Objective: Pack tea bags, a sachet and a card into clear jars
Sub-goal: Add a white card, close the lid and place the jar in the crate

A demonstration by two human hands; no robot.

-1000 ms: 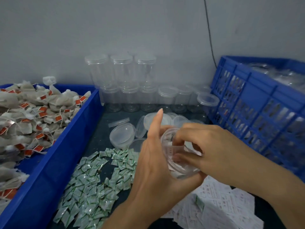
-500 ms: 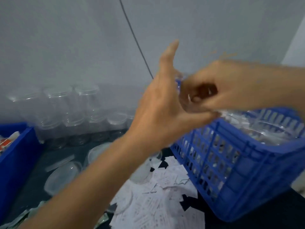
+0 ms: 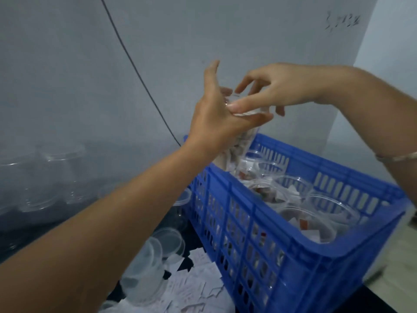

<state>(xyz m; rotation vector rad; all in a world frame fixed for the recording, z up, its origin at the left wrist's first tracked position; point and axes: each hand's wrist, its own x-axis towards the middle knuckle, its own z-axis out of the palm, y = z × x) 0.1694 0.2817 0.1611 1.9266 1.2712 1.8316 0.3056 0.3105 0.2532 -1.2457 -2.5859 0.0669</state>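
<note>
A blue slatted crate [image 3: 293, 256] stands on the right end of a dark table [image 3: 27, 236], its far corner close to the grey wall [image 3: 67, 64]. A thin black cable [image 3: 135, 68] runs down that wall on a slant and passes behind the crate's far left corner. Dark scribbles [image 3: 341, 22] mark the wall near its upper right edge. Loose clear lids [image 3: 168, 241] lie overlapping on the table just beside the crate's left side. Pale floor [image 3: 404, 256] shows past the crate's right side.
</note>
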